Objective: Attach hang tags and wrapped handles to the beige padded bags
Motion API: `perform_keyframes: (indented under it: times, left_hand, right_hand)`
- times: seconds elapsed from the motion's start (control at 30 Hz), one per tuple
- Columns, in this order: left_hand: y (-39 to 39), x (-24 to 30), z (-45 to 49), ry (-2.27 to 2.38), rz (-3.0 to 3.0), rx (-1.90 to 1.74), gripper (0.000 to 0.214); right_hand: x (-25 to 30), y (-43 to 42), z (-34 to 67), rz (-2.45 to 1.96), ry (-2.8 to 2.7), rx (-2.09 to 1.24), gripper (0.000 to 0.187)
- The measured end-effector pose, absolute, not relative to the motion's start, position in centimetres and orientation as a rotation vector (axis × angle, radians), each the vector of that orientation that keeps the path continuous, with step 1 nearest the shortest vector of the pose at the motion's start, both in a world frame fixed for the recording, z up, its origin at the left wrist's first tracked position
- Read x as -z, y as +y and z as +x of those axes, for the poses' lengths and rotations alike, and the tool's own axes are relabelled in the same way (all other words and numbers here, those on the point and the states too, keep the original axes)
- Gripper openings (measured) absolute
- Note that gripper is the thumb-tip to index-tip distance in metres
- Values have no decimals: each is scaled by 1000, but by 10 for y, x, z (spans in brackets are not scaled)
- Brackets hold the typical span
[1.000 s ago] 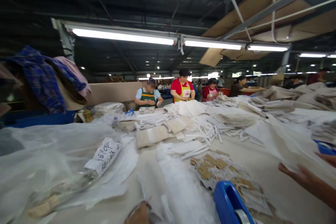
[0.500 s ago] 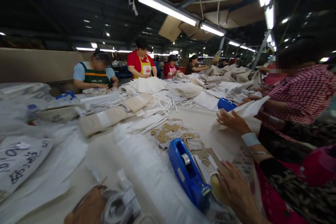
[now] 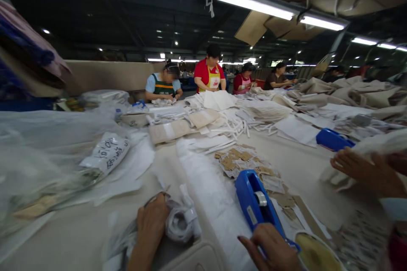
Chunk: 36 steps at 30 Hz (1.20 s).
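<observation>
My left hand (image 3: 153, 218) is closed at the lower middle, with a dark, thin thing at its fingertips that I cannot make out. Grey, crumpled plastic lies under and beside it. Just to its right is a coiled roll of clear plastic (image 3: 178, 225). My right hand (image 3: 275, 247) is at the near end of a blue tape dispenser (image 3: 254, 199), fingers curled and thumb pointing left. Whether tape is between its fingers is hidden. A tape roll (image 3: 262, 198) sits inside the dispenser. Beige padded fabric (image 3: 199, 260) lies at the bottom edge between both hands.
Brown and white tags (image 3: 243, 161) lie beyond the dispenser. White plastic sheeting (image 3: 203, 182) runs between my hands. Plastic bags (image 3: 106, 152) fill the left. A co-worker's hands (image 3: 365, 167) handle white material at right, near a second blue dispenser (image 3: 333, 139). Several people work opposite.
The view has swung left, so the scene sits farther right. My right hand, spread beside the dispenser before, has come over its near end and curled. My left hand stays by the coiled roll.
</observation>
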<state>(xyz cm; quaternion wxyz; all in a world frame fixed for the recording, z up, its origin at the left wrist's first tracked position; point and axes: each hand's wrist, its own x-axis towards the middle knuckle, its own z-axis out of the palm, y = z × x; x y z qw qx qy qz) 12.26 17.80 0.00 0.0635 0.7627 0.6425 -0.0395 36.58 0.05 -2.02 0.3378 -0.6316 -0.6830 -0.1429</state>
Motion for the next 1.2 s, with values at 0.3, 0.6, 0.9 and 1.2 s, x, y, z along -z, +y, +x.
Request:
perform_keyframes:
  times: [0.3,0.6,0.9,1.2]
  left_hand:
    - [184,3,115,1918,2293,61,39]
    - [190,7,110,1875,2231,8,38]
    - [192,-1,96,1780,2104,-207,37]
    - [185,-20,43,1280,1512,-875,44]
  right_hand:
    - [65,114,313,-2017,-2083,27,39]
    - [82,116,312,-1769,-2289,173,45]
    - [105,115,314,-1589,-2358,350,40]
    - [134,89,305,-1456,-2289,209,43]
